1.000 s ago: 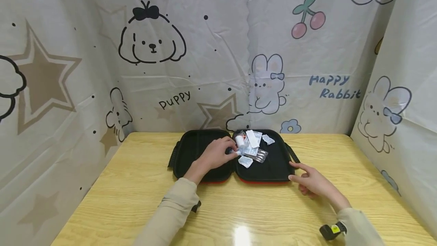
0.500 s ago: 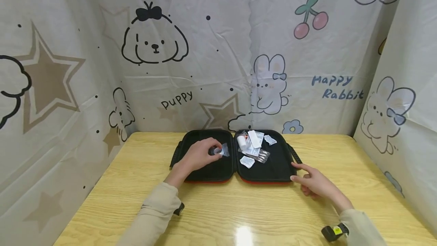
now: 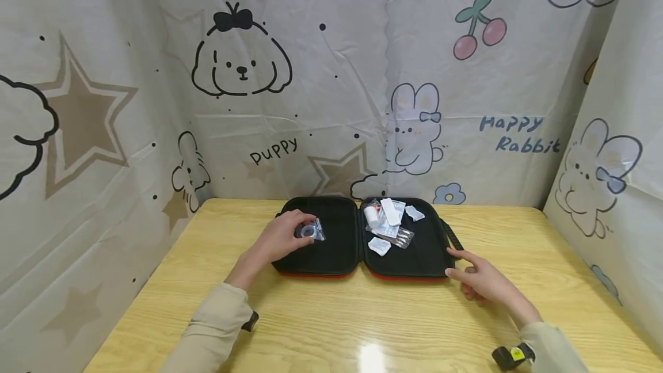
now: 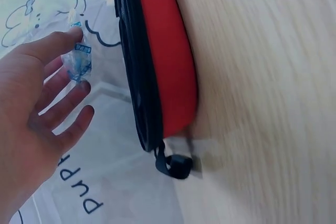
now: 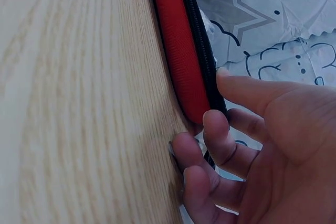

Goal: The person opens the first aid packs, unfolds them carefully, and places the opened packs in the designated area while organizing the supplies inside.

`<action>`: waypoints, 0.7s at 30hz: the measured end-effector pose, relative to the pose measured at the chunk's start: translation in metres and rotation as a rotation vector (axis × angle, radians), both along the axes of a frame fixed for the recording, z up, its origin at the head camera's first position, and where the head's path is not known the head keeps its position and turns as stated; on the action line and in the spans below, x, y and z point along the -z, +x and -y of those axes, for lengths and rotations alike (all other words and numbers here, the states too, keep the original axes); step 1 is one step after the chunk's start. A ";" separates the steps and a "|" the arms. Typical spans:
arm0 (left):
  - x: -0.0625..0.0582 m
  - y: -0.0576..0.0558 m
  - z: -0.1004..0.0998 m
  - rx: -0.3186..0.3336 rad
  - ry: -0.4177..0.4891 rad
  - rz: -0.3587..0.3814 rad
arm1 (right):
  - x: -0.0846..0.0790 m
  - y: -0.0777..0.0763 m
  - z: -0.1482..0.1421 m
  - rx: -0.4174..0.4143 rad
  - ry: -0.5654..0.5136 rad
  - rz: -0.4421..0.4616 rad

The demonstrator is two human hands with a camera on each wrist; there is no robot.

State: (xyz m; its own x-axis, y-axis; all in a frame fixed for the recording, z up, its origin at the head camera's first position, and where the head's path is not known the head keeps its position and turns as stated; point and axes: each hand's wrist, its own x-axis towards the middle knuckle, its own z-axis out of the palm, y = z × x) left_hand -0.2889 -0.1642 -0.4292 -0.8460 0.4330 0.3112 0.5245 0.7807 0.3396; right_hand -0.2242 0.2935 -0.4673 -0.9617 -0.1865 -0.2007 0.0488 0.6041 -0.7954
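Note:
A black-lined case (image 3: 336, 246) with a red outer shell lies unfolded flat on the table. Over its left half, my left hand (image 3: 277, 240) pinches a small clear plastic packet (image 3: 315, 230) with a pale ring-shaped roll inside. Blue print shows on this packet (image 4: 80, 59) in the left wrist view. At the case's right edge, my right hand (image 3: 484, 282) holds the rim near the front corner between thumb and fingers. In the right wrist view the thumb (image 5: 247, 88) rests on the zipper edge above the red side (image 5: 181, 45).
The case's right half bears a bagged white roll (image 3: 371, 216), a white strip (image 3: 391, 212) on flat packets, a clear bag of slim metal tools (image 3: 403, 238) and two crumpled white packets (image 3: 380, 246). A printed curtain (image 3: 331, 73) hangs behind the table (image 3: 321, 321).
My left hand has lifted the clear packet from the pile in the right half and carried it left over the left half. The right hand stays on the rim.

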 end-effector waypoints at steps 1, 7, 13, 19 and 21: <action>0.001 0.000 0.002 -0.004 -0.003 -0.002 | 0.000 0.000 0.000 0.000 -0.002 -0.003; 0.004 0.003 0.017 -0.029 -0.038 -0.004 | 0.001 0.000 0.000 -0.006 -0.013 -0.005; 0.007 0.008 0.036 -0.046 -0.082 -0.002 | 0.002 0.000 0.000 0.006 -0.011 -0.003; 0.012 0.010 0.051 -0.064 -0.116 0.018 | 0.002 0.000 0.001 0.004 -0.016 -0.004; 0.014 0.011 0.055 -0.071 -0.124 0.027 | 0.002 0.000 0.001 0.004 -0.018 -0.006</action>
State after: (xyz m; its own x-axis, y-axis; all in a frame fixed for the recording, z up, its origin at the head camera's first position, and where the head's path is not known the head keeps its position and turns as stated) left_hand -0.2778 -0.2193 -0.4428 -0.8831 0.4055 0.2358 0.4585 0.8525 0.2510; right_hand -0.2242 0.2929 -0.4690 -0.9637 -0.1862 -0.1914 0.0464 0.5892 -0.8066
